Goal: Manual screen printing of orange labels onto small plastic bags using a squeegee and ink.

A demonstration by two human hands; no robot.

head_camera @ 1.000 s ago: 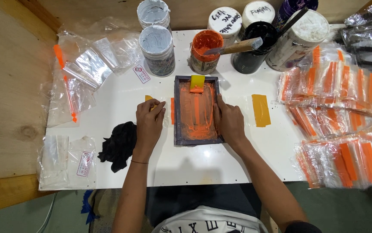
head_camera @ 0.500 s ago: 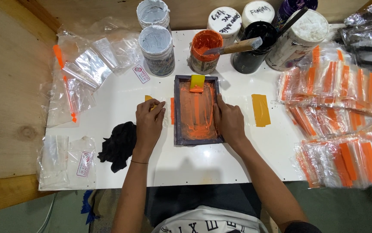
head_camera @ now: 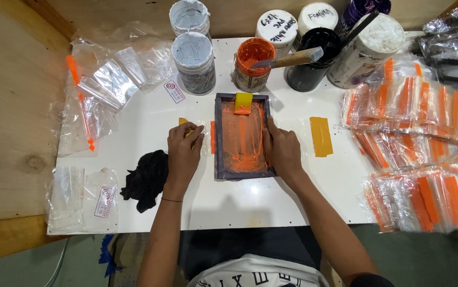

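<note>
— What's going on at the white counter (head_camera: pixel 133 122) right now?

— Looks to me like a printing pass is being set up. The small dark rectangular screen frame smeared with orange ink (head_camera: pixel 242 136) lies flat in the middle of the counter, with a yellow squeegee (head_camera: pixel 242 102) resting at its far end. The right hand (head_camera: pixel 282 150) lies along the frame's right rail, fingers pressed against it, steadying rather than gripping. The left hand (head_camera: pixel 184 153) sits just left of the frame, fingers spread and flat on a clear plastic pouch (head_camera: pixel 199 139) lying there.

— And what would come after that?

— By my reckoning, the pouch has to sit square under the frame before anyone takes up the squeegee; a slip would smear the print.

— What else is about?

— A crumpled black rag (head_camera: pixel 146 178) near the left wrist, an open tub of orange ink (head_camera: pixel 254 62) with a wooden-handled spatula (head_camera: pixel 287 58) across it, grey-white tubs (head_camera: pixel 193 59) behind, heaps of orange-striped clear pouches (head_camera: pixel 425 154) on the right, blank pouches (head_camera: pixel 106 79) on the left. Plywood boards (head_camera: pixel 11 106) enclose the counter.
</note>
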